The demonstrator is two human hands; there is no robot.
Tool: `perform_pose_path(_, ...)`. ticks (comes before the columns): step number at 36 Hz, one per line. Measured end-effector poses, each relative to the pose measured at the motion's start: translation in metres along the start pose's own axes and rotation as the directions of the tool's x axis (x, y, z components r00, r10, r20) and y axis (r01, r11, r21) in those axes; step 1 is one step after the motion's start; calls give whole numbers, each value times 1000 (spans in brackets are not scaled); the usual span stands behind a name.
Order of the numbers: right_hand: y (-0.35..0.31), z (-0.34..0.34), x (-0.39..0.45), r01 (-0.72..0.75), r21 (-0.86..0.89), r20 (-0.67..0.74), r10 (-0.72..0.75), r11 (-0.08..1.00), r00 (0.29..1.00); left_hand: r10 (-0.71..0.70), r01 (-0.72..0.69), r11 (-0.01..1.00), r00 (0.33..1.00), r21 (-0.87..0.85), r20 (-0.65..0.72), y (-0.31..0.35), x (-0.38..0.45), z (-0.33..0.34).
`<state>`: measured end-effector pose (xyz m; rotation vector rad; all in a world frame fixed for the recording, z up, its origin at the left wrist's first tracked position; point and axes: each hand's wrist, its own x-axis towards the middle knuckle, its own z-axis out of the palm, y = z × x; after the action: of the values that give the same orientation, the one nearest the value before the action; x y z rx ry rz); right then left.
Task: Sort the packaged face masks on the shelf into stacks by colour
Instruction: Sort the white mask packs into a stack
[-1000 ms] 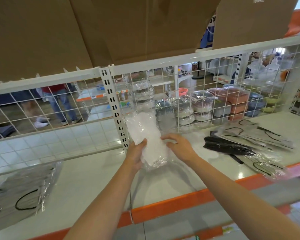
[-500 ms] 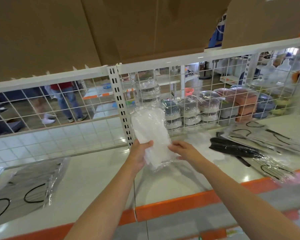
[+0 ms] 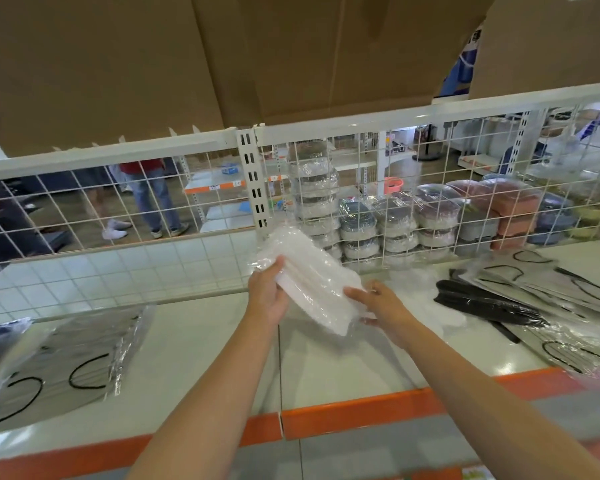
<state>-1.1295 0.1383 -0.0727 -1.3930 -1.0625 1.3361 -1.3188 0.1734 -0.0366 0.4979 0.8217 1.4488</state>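
Both hands hold a pack of white masks (image 3: 312,289) up above the middle of the shelf (image 3: 194,351), near its back edge by the wire grid (image 3: 430,202). The left hand (image 3: 267,296) grips the pack's left side. The right hand (image 3: 378,303) pinches its lower right end. Grey mask packs (image 3: 66,362) lie at the shelf's left end. Black mask packs (image 3: 482,301) lie at the right end, on more grey ones.

Bright, even indoor light. Soft glare shines on the white shelf (image 3: 194,344) and plastic wrapping. Faint shadows lie under both forearms. Wide-angle bending curves the edges; the lower right corner is blurred.
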Motion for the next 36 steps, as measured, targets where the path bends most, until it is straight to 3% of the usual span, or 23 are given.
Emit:
perform_pose_path(3,-2,3,-1,-81,306,34,74,949,997,-11,9,994,1000,-105,-20,9,1,0)
perform_pose_path(6,-11,11,-4,-80,406,112,37,910,993,-14,14,996,1000,-92,6,13,-3,3)
perform_pose_path(8,-19,15,-3,-33,376,93,-2,926,996,2,-2,1000,1000,-22,25,19,-5,2)
perform_pose_path(12,-40,11,-4,113,232,-62,-101,966,993,166,-167,944,986,285,25,40,-1,-12)
perform_pose_path(18,-47,5,2,204,95,-68,-198,974,978,245,-314,650,949,692,200,51,1,-43)
perform_pose_path(22,-26,10,8,200,-28,-83,-202,979,976,202,-268,575,962,773,184,29,1,-66)
perform_pose_path(27,14,11,8,85,-167,-60,-96,982,994,107,-157,490,987,858,119,-2,-3,-96)
perform_pose_path(30,29,13,7,20,-187,-82,-36,982,996,109,-118,506,991,855,72,-14,-7,-99)
perform_pose_path(34,31,21,10,39,-228,-72,-57,973,996,145,-130,390,986,912,78,-21,-4,-103)
perform_pose_path(36,29,26,17,40,-229,-73,-58,973,996,186,-134,419,981,898,60,-17,-1,-101)
